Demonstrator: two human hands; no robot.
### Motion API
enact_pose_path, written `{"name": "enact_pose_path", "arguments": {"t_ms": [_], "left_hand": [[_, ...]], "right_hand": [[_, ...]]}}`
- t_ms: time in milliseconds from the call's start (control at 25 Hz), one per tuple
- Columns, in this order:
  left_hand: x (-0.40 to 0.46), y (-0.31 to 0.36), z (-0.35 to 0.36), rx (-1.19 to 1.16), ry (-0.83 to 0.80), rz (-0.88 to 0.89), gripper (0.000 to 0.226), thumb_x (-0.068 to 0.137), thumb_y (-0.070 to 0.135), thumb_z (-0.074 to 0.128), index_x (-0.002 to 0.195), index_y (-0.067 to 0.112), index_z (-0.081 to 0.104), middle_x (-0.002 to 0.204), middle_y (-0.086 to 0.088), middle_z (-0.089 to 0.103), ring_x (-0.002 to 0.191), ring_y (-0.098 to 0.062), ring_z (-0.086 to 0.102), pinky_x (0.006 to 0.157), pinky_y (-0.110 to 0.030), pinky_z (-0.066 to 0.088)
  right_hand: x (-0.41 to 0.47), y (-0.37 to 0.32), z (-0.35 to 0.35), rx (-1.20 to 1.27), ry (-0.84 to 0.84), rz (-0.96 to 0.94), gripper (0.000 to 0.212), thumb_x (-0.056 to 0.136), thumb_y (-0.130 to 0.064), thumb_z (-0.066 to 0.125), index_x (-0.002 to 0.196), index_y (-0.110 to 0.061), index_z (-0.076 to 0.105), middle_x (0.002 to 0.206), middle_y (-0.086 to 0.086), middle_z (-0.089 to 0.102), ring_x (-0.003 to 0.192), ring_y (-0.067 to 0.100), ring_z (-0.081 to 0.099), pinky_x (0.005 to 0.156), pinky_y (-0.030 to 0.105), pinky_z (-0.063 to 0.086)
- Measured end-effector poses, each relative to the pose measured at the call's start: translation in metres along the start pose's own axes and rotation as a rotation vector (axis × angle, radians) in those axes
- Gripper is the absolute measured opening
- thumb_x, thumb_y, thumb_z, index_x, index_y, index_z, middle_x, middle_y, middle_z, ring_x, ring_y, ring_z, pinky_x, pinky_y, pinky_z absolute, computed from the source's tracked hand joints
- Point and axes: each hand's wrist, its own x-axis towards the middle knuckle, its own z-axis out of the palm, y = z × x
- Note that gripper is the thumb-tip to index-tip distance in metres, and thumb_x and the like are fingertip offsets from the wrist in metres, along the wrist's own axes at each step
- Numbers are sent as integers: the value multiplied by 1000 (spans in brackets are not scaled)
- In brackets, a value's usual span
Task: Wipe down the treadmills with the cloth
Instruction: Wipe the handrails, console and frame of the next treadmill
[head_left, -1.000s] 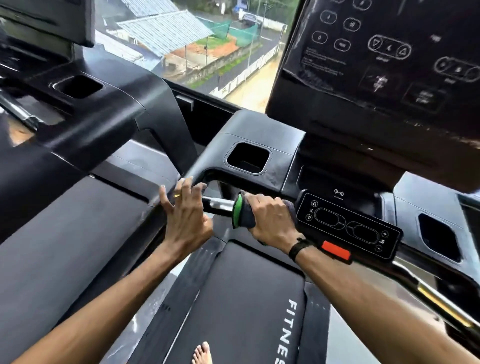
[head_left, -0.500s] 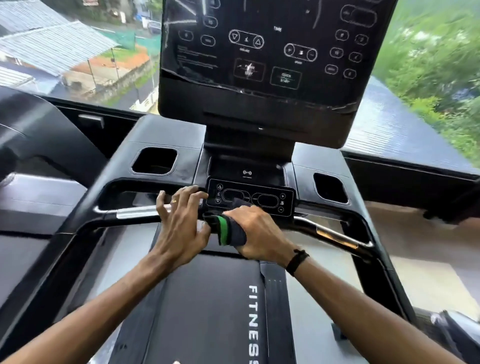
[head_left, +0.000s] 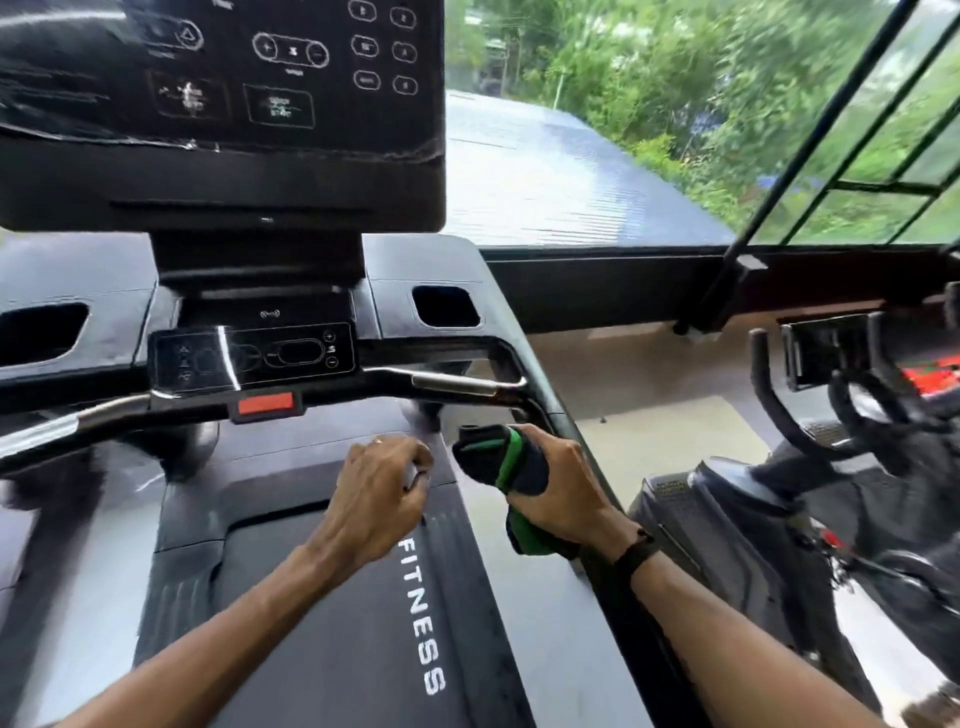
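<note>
I stand on a black treadmill whose front handlebar (head_left: 447, 382) crosses the view below the small control panel (head_left: 249, 358) and the big console screen (head_left: 223, 104). My right hand (head_left: 571, 488) grips a bunched dark cloth with green trim (head_left: 504, 467), held in the air just below the right end of the handlebar, beside the right side rail. My left hand (head_left: 379, 493) hangs over the belt (head_left: 332, 623) with fingers loosely curled, holding nothing. Neither hand touches the bar.
A red safety clip (head_left: 266, 404) sits under the control panel. Cup-holder recesses (head_left: 445, 306) flank the console. An exercise bike (head_left: 852, 415) stands close on the right. A window with a black frame (head_left: 597, 270) runs along the front.
Both hands have come off the handlebar and dropped lower. The cloth left the bar's middle and now sits toward the right end. The view swung right, bringing the exercise bike in.
</note>
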Motion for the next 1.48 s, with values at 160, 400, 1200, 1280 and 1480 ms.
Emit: {"name": "enact_pose_path", "arguments": {"t_ms": [160,400,1200,1280,1480], "left_hand": [[6,42,36,-89,-154,-3,15,96,24,54,96,22,69,70,14,69,64,-7,65,66,-37,57],[27,91,59,-89,-296,15,37,103,46,40,77,30,60,69,10,70,61,-5,63,69,-35,55],[212,3,101,767,-578,91,44,75,58,57,101,23,61,106,-3,66,107,-25,59,106,-44,29],[214,6,109,716,-601,59,32,76,51,65,95,25,63,101,-1,70,98,-24,66,87,-35,44],[216,6,117,744,-602,5,21,77,30,66,95,19,68,94,-3,70,86,-24,68,66,-31,45]], "right_hand": [[-47,16,-45,311,126,115,34,68,6,70,97,-11,65,86,-10,73,84,-1,67,75,19,52],[-64,43,-94,1125,526,552,9,72,-9,63,68,-10,70,64,5,65,57,23,60,53,25,51],[168,141,22,-290,-194,464,84,90,-75,36,158,-35,7,166,7,12,148,31,21,118,53,22],[190,163,10,-7,-184,669,83,85,-75,45,154,-30,31,154,8,41,135,28,45,113,45,34],[128,214,-14,652,-101,1093,32,108,-26,35,129,-9,51,108,-3,61,103,8,58,110,34,39]]}}
